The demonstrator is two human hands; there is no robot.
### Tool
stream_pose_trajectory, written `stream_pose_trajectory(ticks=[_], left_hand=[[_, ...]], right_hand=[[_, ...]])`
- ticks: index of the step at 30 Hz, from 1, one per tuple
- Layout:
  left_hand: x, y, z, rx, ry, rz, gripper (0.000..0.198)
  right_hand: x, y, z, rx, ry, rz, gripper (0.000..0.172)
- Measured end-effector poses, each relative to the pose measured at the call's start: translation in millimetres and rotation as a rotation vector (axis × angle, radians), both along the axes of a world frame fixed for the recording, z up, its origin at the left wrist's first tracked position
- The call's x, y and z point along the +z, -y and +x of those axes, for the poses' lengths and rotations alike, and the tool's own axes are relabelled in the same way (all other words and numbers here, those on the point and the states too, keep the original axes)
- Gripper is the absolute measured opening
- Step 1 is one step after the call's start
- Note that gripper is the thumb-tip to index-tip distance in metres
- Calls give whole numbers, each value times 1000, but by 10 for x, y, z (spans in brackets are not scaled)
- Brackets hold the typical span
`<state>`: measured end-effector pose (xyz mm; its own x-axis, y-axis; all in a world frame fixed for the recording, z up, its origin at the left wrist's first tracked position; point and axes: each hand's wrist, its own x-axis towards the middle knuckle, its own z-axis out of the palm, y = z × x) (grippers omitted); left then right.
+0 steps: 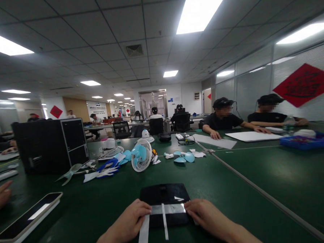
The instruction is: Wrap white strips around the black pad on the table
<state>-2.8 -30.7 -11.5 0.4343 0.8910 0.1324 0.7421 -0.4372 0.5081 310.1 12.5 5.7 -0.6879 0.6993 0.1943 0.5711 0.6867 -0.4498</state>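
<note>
A black flat panel (165,193) lies on the green table in front of me. Across it runs a shiny strip of clear tape (172,208). My left hand (133,217) pinches the tape's left end, and my right hand (203,215) has its fingers closed on the right end, by the panel's edge. A narrow white strip (164,223) crosses under or over the tape's middle and points toward me; which, I cannot tell. Below my left hand a wider white ribbed strip (143,235) runs to the frame's bottom. A small white mark shows on the panel's upper right.
Ahead stand a white and blue fan (141,155), blue fan blades (183,156) and blue-white gloves (106,169). A black computer case (50,146) is at left, a phone (29,217) nearer. Another person's hand (1,195) reaches in. A metal seam (252,189) crosses the table; co-workers sit beyond.
</note>
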Motion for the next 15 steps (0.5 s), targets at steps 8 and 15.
stream_pose_trajectory(ticks=[8,15], left_hand=[[5,-153,-125,197,82,145,29],[-121,-383,-572,478,-81,223,33]], right_hand=[[-80,-281,-25,-40,-93,34,24],[-52,-668,-509,13,-38,116,34]])
